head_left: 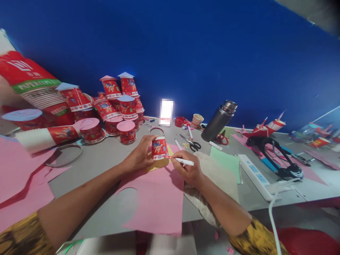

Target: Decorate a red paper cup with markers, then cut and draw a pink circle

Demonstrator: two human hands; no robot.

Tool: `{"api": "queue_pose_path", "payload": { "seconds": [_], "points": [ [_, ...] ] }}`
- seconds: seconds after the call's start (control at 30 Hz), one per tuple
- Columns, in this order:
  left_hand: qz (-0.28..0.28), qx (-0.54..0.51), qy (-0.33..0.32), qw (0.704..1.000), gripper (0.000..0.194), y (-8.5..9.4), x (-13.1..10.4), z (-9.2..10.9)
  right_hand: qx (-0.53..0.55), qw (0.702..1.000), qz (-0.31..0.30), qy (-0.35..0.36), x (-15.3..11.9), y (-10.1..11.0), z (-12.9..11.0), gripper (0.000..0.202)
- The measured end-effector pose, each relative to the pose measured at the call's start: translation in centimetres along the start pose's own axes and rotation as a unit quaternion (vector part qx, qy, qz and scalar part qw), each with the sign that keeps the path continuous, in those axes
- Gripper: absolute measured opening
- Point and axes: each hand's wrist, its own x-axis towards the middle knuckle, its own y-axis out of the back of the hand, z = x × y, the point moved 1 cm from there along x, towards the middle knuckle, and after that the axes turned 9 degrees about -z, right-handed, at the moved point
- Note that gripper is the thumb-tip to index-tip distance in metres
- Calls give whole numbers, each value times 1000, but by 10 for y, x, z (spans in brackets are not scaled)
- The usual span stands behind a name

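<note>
A red printed paper cup (159, 148), upside down with its white-and-heart patterned rim lowest, is gripped from the left by my left hand (142, 152). My right hand (188, 168) is closed round a white marker pen (185, 162), its tip pointing left at the cup's rim. Whether the tip touches the cup I cannot tell. Beneath the cup lie a yellow paper piece (158, 165) and a large pink sheet (162, 202) with a round cut-out in its left edge.
Stacked red cups with paper tops (127, 106) and a sleeve of paper cups (39, 95) stand left. Black-handled scissors (195, 145), a dark flask (218, 122), a cloth (212, 170), a green sheet (225, 161) and a power strip (256, 177) lie right.
</note>
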Motion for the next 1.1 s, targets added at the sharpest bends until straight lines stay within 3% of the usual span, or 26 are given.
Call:
{"api": "queue_pose_path", "payload": {
  "seconds": [0.47, 1.1],
  "points": [
    [5, -10, 20, 1000, 83, 0, 0, 5, 18, 1000, -1, -26, 0, 1, 2, 17],
    [0, -13, 26, 1000, 75, 2, 0, 6, 37, 999, 7, -37, 1, 0, 2, 16]
  ]
}}
